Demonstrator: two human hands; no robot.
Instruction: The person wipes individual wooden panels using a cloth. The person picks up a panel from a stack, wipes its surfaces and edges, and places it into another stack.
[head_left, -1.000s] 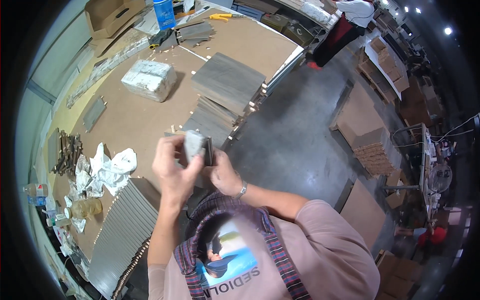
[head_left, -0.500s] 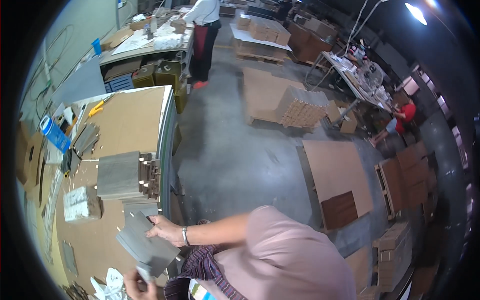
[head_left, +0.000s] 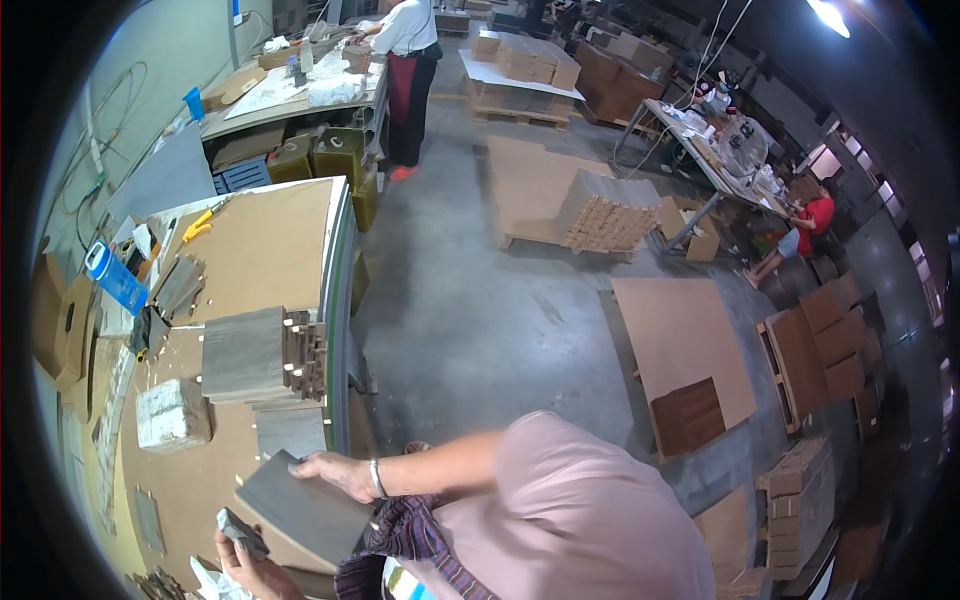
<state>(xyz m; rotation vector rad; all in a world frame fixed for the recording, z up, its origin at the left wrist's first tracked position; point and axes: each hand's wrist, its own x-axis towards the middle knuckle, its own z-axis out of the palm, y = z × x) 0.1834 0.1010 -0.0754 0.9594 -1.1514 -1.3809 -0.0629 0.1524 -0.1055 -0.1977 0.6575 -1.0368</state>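
Observation:
My right hand (head_left: 337, 473) grips the upper edge of a flat grey wood-grain panel (head_left: 308, 512), tilted over the near part of the workbench. In my left hand (head_left: 248, 572) is a small grey block with a pale face (head_left: 243, 534), pinched in the fingers just off the panel's lower left side. A stack of similar grey panels (head_left: 243, 355) with pale dowels sticking out of their ends lies beyond. Another grey panel (head_left: 290, 430) lies flat beside that stack. To its left sits a white-wrapped block (head_left: 172, 414).
On the workbench (head_left: 270, 240) lie yellow-handled pliers (head_left: 200, 226), a blue bottle (head_left: 117, 278) and grey strips (head_left: 181, 287). White crumpled plastic (head_left: 215, 580) is near my left hand. Board stacks (head_left: 607, 212) stand on the floor to the right. A person (head_left: 405, 90) stands at the far table.
The small block has come away from the panel's lower end, moving left and up with my left hand. The panel has turned in my right hand, and its dowels no longer show.

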